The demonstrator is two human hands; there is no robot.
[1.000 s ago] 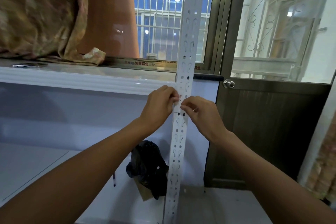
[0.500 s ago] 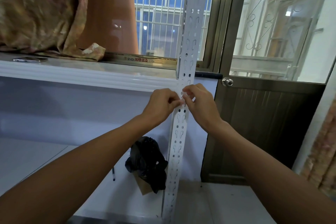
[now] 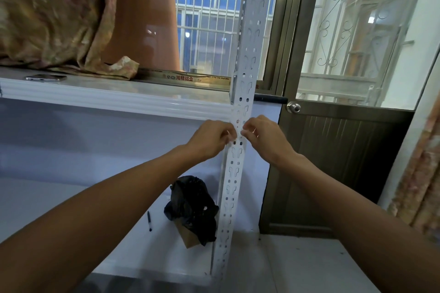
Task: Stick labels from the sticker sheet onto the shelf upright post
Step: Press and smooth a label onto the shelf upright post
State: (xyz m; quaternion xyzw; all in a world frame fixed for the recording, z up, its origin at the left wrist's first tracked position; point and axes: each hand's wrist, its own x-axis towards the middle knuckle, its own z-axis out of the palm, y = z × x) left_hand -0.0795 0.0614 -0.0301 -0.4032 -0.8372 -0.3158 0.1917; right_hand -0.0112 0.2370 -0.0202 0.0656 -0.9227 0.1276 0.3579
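We look down along two bare forearms that reach forward to a white metal post (image 3: 238, 164), punched with rows of slots and standing upright at the front corner of a shelf unit. Both hands meet at the post, just below the white shelf (image 3: 114, 100) edge. The left hand (image 3: 210, 139) comes in from the left with its fingers curled, fingertips pressed together against the front face of the post. The right hand (image 3: 265, 137) mirrors it from the right, fingers curled and fingertips pinched at the same spot. Between the two sets of fingertips we see a small pale scrap that blends with the white post; we take it to be a label (image 3: 238, 131), but we cannot tell whether it is stuck down or still held. The sticker sheet cannot be made out.

On the shelf above the hands lie a phone (image 3: 46, 77), a crumpled floral cloth (image 3: 54, 21) and a large orange pot (image 3: 142, 24). On the lower shelf, left of the post, sit a black bag (image 3: 190, 204) over a brown box (image 3: 188, 235), and a pen (image 3: 149, 221). Right of the post stands a dark door (image 3: 333, 169) with a round knob (image 3: 293, 107).
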